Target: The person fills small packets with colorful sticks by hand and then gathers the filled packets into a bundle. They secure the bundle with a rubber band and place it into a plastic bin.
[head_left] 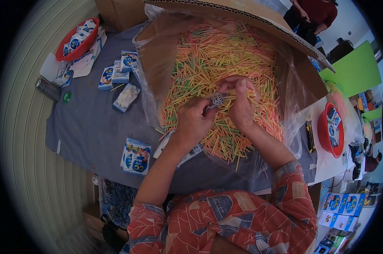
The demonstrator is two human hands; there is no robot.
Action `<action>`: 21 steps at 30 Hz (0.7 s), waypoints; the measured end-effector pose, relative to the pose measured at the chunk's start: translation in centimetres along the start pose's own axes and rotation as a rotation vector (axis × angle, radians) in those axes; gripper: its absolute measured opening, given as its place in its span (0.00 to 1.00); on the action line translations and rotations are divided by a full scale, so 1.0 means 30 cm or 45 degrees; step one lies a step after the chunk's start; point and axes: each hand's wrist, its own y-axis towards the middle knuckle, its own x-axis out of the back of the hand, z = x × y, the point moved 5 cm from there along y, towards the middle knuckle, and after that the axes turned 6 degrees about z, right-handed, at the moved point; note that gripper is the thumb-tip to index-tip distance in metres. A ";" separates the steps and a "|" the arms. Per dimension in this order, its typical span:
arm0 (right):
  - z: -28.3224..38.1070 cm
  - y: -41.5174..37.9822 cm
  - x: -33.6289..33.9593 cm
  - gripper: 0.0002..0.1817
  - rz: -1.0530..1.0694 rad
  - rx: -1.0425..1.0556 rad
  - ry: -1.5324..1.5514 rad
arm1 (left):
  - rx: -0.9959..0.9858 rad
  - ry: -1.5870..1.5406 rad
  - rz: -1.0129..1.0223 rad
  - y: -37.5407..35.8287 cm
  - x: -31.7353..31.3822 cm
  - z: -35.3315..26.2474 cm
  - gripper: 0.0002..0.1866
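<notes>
A large cardboard box (159,63) lined with clear plastic lies open, full of thin pink, yellow and green sticks (225,51). Over the sticks, my left hand (195,118) is closed round a small printed packet (217,100). My right hand (242,103) is beside it, fingers wrapped round a few yellow sticks (230,95) whose ends point at the packet. Left of the box lie several blue and white packets (120,73) and one packet with a whitish top (126,97). More packets (136,156) lie nearer my left forearm.
Red baskets with packets stand at the upper left (79,40) and at the right (335,131). A metal flask (48,89) is at the left edge. A yellow and black cutter (310,136) lies by the right basket. Another person (316,19) stands beyond the box.
</notes>
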 end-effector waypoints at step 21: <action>0.024 0.035 0.011 0.28 0.203 0.070 -0.380 | -0.092 0.023 0.038 0.049 -0.022 -0.043 0.13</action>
